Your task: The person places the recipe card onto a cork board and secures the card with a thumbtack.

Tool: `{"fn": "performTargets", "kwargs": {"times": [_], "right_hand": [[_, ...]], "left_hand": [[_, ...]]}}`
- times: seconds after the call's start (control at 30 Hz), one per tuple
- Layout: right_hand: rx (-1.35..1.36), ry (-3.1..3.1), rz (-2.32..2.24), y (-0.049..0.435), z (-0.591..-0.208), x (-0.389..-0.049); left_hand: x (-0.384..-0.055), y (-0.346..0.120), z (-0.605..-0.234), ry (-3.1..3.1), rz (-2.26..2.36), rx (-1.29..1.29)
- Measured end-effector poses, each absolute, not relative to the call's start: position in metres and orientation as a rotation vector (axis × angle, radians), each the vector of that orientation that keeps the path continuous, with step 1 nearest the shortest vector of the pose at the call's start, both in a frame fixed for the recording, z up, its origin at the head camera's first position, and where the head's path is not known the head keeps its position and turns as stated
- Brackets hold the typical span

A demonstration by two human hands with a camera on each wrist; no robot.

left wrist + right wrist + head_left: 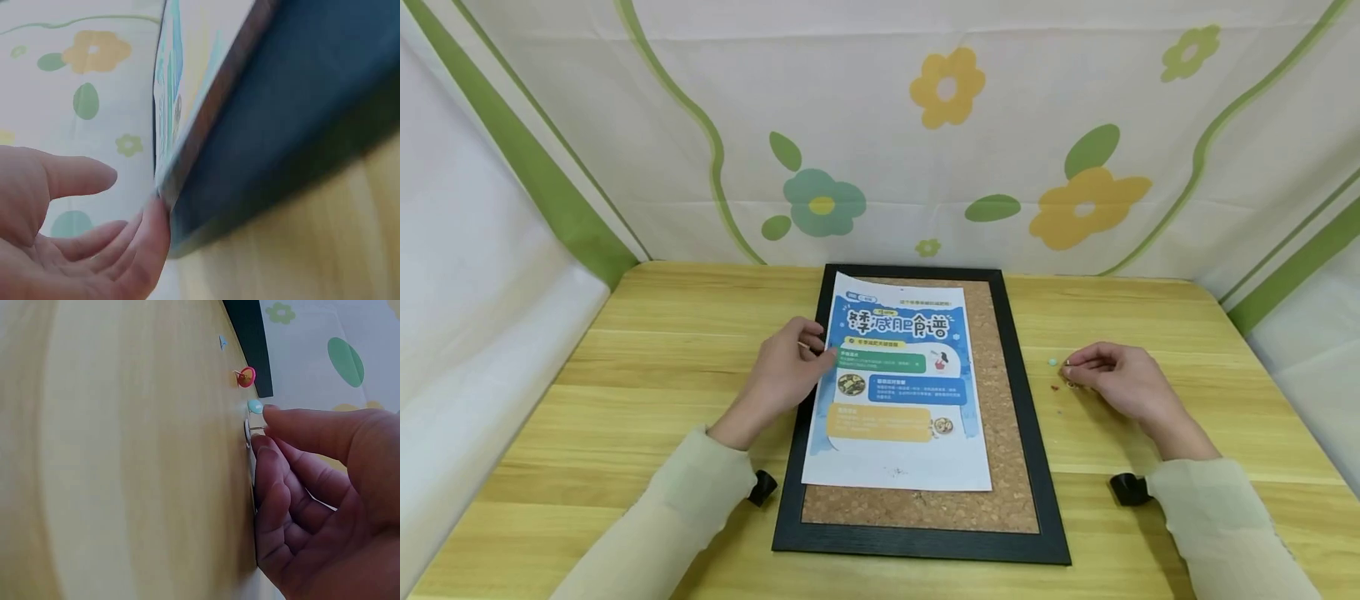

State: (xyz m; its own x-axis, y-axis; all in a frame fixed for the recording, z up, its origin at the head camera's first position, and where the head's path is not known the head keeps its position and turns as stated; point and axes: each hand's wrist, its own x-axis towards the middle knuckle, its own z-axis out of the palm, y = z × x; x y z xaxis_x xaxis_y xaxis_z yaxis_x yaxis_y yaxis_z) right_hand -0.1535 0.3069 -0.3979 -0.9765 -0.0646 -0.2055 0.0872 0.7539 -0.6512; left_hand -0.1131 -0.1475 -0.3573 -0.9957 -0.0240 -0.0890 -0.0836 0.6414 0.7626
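A printed sheet [891,462] with Chinese text lies slightly askew on a cork board [1011,433] in a black frame [917,542]. My left hand [782,367] is beside the sheet's left edge, fingers loosely bent. In the left wrist view its fingertips are right at the frame's edge, thumb apart. To the right of the board, low over the table, my right hand [1123,379] has thumb and fingertips together around the thin pin of a pale thumbtack [247,432]. Beside these fingers lies a mint-green thumbtack [1052,362].
A red-rimmed thumbtack [246,377] and a small blue piece [222,342] also lie on the wooden table [625,400]. A white curtain [880,150] with printed flowers stands behind it. Black devices [1129,489] are at both sleeves.
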Motion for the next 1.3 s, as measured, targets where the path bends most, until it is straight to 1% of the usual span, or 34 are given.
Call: {"fn": "performTargets", "kwargs": {"times": [0.17, 0.4, 0.5, 1.1, 1.3], "right_hand": [[0.03, 2.736, -1.014, 0.307, -0.395, -0.155], [0.042, 2.734, -1.007, 0.304, -0.393, -0.155], [0.027, 2.741, -1.013, 0.303, -0.394, -0.155], [-0.082, 2.757, -1.03, 0.292, -0.395, -0.16], [-0.108, 2.755, -1.007, 0.288, -0.398, -0.164]], "left_hand": [[-0.109, -0.146, -0.354, 2.945, 1.066, 0.017], [-0.107, -0.135, -0.36, 2.823, 0.748, 0.388], [-0.106, -0.133, -0.364, 2.759, 0.65, 0.477], [-0.105, -0.128, -0.368, 2.713, 0.553, 0.499], [-0.11, -0.14, -0.365, 2.674, 0.585, 0.53]]}}
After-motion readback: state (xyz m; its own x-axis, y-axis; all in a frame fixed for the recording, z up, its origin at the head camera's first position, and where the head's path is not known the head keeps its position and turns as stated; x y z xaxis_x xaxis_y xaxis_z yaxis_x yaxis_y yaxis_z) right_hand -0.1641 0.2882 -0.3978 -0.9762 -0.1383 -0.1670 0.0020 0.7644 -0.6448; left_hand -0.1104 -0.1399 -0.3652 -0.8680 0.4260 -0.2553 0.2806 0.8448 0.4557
